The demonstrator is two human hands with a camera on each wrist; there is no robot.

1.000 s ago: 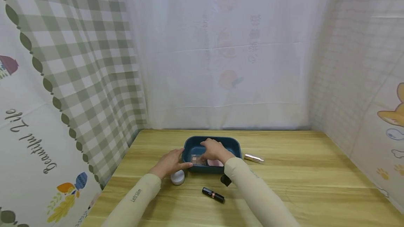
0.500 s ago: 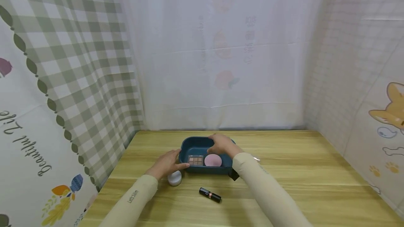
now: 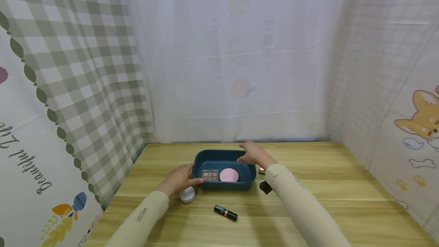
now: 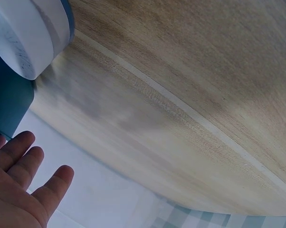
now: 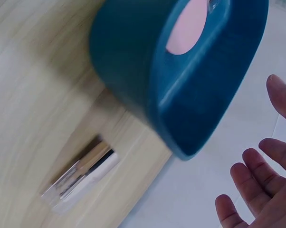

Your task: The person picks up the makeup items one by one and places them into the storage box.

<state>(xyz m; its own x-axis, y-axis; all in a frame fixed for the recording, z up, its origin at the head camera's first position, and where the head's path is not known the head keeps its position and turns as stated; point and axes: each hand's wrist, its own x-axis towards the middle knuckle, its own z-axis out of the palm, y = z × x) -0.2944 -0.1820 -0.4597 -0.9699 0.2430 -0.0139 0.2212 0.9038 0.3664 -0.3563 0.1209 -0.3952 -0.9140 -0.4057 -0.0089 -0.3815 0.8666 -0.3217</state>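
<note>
A dark teal bin (image 3: 224,186) stands on the wooden table, holding an eyeshadow palette (image 3: 210,175) and a round pink item (image 3: 229,175) of unclear kind. My left hand (image 3: 179,180) lies at the bin's left end, thumb by the front rim; its fingers look relaxed in the left wrist view. Over the bin's right back corner hovers my right hand (image 3: 255,153), fingers spread and holding nothing. Beneath my left hand sits a round white jar (image 3: 187,195). A clear and silver cosmetic tube (image 5: 81,178) lies right of the bin, mostly hidden by my right arm in the head view.
In front of the bin, a black lipstick tube (image 3: 225,213) rests on the table (image 3: 308,201). A black object (image 3: 265,187) shows under my right wrist. White curtains (image 3: 233,68) hang behind, and a green checked cloth (image 3: 85,68) at the left.
My right hand has lifted from inside the bin and moved right, over its right edge, uncovering the palette and pink item. The left hand stays by the bin; the head view has shifted slightly.
</note>
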